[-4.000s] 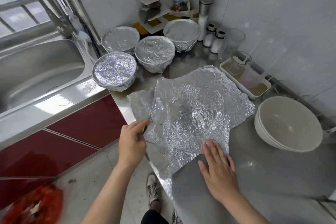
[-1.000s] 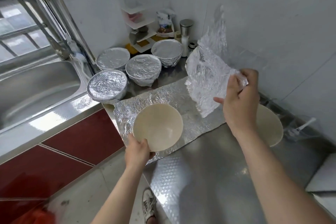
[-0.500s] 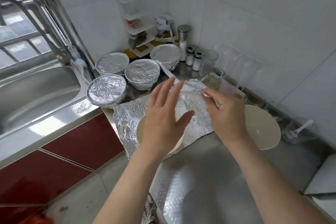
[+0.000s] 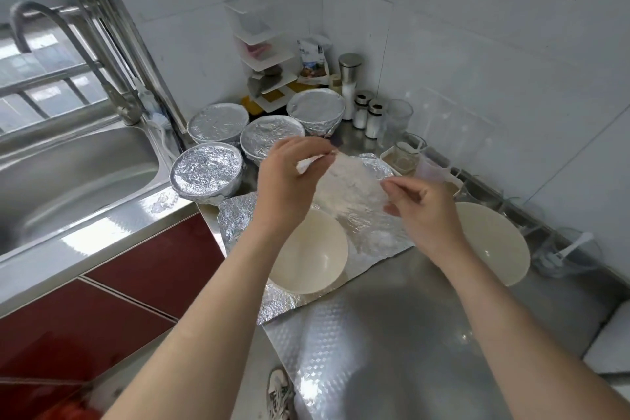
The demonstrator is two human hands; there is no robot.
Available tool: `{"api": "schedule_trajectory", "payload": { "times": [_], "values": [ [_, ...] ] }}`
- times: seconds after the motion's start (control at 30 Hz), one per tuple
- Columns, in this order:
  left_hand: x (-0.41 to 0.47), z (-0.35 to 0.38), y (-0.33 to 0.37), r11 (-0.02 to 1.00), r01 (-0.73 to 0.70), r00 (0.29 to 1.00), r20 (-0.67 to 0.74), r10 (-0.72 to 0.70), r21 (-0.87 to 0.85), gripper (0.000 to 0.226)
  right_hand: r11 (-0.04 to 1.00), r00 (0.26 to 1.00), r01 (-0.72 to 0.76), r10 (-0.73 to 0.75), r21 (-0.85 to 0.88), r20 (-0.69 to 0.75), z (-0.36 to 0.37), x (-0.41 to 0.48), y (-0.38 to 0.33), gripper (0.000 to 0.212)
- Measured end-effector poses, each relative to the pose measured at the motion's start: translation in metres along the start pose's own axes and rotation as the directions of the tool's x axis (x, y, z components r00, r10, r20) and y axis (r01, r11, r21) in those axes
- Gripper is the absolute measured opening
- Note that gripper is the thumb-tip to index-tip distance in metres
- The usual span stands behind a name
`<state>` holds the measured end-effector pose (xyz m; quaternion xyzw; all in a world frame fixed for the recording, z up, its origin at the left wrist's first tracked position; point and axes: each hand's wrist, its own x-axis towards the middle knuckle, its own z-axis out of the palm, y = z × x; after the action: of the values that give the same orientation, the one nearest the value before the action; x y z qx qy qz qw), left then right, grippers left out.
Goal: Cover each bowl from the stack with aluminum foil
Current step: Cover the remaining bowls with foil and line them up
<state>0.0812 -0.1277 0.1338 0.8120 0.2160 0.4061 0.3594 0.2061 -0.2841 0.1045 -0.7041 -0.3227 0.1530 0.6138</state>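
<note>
Foil sheet (image 4: 347,181), blurred, hangs in the air between both hands in the head view, above the far edge of an uncovered bowl (image 4: 306,256). The left hand (image 4: 289,177) pinches the sheet's far left corner with curled fingers and thumb. The right hand (image 4: 422,211) pinches its right edge, the other fingers loosely bent. The left forearm crosses over the near left of the uncovered bowl and hides part of its rim. That bowl stands on a second piece, the flat foil (image 4: 238,218), spread on the counter (image 4: 392,334).

Just right of the right wrist sits another cream bowl (image 4: 494,242); whether others are nested under it cannot be told. Four covered bowls cluster at the far left: one (image 4: 207,170) beside the sink (image 4: 68,164), and three (image 4: 218,122), (image 4: 271,136), (image 4: 315,109) behind it. Further back in the corner are a white tiered shelf (image 4: 262,54), a tall grinder (image 4: 349,78), two shakers (image 4: 361,109) and a glass (image 4: 397,119), with a small tray (image 4: 405,160) near the wall.

The counter is embossed steel, joined to the sink with its curved tap (image 4: 27,10). Red cabinet fronts (image 4: 153,259) lie below, white tiled walls (image 4: 477,44) meet at the corner, and a shoe (image 4: 279,392) shows on the floor.
</note>
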Motion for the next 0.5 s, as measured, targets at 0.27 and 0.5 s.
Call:
{"api": "schedule_trajectory", "payload": {
  "times": [0.27, 0.5],
  "values": [
    [-0.021, -0.016, -0.026, 0.931, 0.277, 0.951, -0.069, -0.3, -0.236, 0.023, 0.987, 0.973, -0.085, 0.112, -0.139, 0.203, 0.029, 0.0, 0.019, 0.035],
    [-0.076, -0.03, -0.093, 0.657, 0.635, 0.742, -0.083, -0.665, 0.406, 0.07, 0.983, 0.981, -0.14, 0.121, -0.119, -0.154, 0.026, 0.02, 0.027, 0.04]
  ]
}}
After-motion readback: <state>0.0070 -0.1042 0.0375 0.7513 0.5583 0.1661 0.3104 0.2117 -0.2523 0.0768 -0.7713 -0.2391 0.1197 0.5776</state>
